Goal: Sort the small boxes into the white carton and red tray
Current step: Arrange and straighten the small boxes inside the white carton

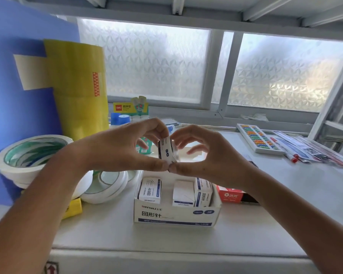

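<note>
in the middle of the frame two hands hold one small box [166,150] up in the air, above the white carton [175,213]. the left hand [119,147] pinches the box between thumb and fingers, top and bottom. the right hand [204,153] pinches it from the other side, and the two thumbs touch under the box. the white carton sits open on the table [285,194], low in the middle of the frame. three more small boxes stand inside it, one at the left [150,189] and two at the right. the red tray [232,195] is just to the right of the carton, partly hidden by the right arm. white tape rolls [26,155] lie at the left, with a tall yellow roll [77,86] behind them.
</note>
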